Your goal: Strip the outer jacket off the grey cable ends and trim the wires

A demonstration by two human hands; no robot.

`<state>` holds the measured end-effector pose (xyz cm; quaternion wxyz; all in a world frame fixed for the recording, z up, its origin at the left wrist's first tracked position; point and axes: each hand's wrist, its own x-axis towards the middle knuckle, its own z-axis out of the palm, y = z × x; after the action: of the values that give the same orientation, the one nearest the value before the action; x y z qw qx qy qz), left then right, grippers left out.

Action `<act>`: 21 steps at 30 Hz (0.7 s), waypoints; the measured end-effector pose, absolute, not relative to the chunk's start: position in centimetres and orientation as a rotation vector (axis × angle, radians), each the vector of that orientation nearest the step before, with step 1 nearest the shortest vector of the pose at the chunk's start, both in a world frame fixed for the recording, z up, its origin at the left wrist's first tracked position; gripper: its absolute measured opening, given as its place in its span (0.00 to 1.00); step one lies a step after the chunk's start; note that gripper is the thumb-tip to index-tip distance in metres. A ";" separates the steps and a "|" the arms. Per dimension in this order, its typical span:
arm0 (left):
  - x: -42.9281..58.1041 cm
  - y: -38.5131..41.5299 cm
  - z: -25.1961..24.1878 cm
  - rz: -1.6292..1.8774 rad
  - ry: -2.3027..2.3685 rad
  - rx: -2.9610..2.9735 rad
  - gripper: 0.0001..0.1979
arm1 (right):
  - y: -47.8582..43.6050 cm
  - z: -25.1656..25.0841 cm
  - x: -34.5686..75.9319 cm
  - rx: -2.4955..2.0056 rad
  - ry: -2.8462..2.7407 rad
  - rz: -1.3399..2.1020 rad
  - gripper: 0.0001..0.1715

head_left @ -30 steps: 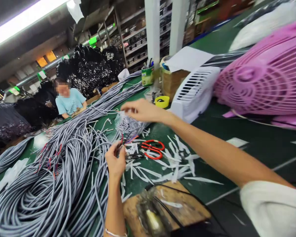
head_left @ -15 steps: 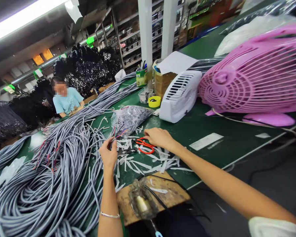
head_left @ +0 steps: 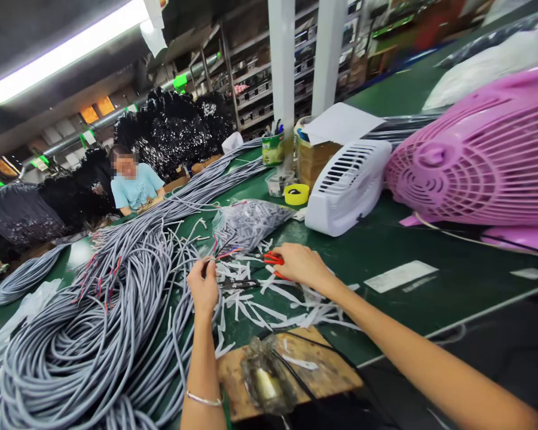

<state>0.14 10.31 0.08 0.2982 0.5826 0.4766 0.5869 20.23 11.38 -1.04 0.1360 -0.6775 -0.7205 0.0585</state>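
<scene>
Left hand [head_left: 203, 283]: fingers pinched on 1 bunch of coloured wires [head_left: 229, 252]; strands too fine for us to count. Right hand [head_left: 302, 263]: fingers curled onto the red handles of 1 pair of scissors [head_left: 275, 258].

Key relation: scissors sit between the 2 hands, right of the wires, at the right hand. Long axis seems crosswise, blades toward the left hand; tips lost among white strips [head_left: 269, 313], which we cannot count.

Near side of the hands: 1 wooden board [head_left: 327, 379]. Just ahead of them: 1 clear bag [head_left: 255, 221] of short grey pieces. Left of the left hand: grey cables [head_left: 130, 322], heaped beyond counting. Ahead of the right hand: 1 yellow ring [head_left: 296, 200], 1 white slotted housing [head_left: 329, 209]; farther right, 1 pink fan [head_left: 470, 161]. Well beyond the left hand: 1 co-worker [head_left: 137, 188].
</scene>
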 end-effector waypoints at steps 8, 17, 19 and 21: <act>-0.1 10.1 0.7 1.612 1.180 1.325 0.19 | 13.4 1.2 17.8 -1.162 -1.709 0.440 0.15; -0.1 9.8 0.8 1.562 1.174 1.244 0.22 | 12.3 -0.3 16.3 -0.960 -1.765 0.484 0.14; 0.0 9.6 0.9 1.527 1.163 1.261 0.21 | 12.0 -0.3 16.4 -0.946 -1.780 0.476 0.12; 0.1 9.5 1.0 1.486 1.152 1.284 0.20 | 11.9 -0.3 16.4 -0.930 -1.819 0.467 0.12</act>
<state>0.14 9.46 0.97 0.4188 0.5122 0.4595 0.5925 16.37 11.92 -0.30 0.4995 -0.3844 -0.7520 0.1929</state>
